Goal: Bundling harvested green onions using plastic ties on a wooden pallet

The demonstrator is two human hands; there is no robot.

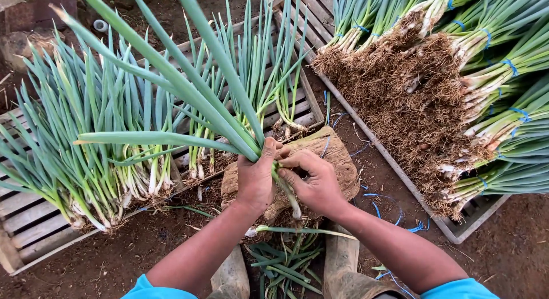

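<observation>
Spring onion stalk [217, 98], held over wood block [337, 153]: light, long floppy leaves, firm white base, prob. bruises easily; left hand [255, 179] clenched at leaf junction, right hand [314, 181] pinching the base—best hold there.

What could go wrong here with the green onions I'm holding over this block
The long leaves fan far out past the left hand, so they might bend or snap. The right hand pulls at the white stalk; a hard tug may tear it. Trimmings by the boots could be slippery.
</observation>
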